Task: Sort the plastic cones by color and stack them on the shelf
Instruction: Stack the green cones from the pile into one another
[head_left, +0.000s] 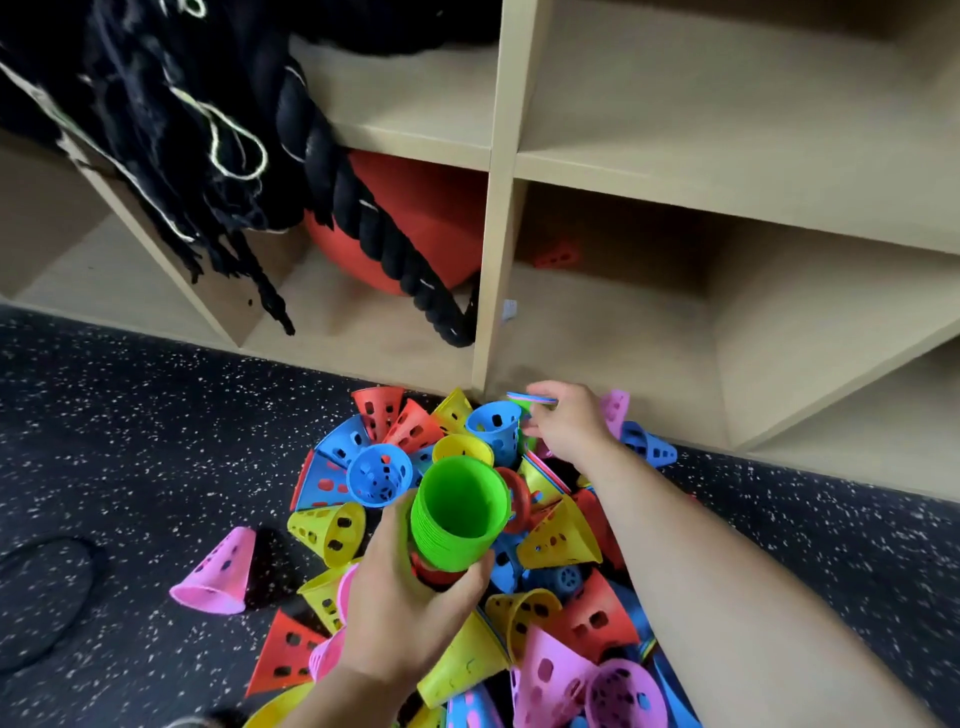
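One green stack in left hand | right hand near shelf edge

A single wide-angle view from the person's head looks forward and steeply down, facing the shelf. It sits close above the cone pile on the floor just before the shelf's bottom row.

thick black rope across red ball | black netting upper left | dark speckled floor
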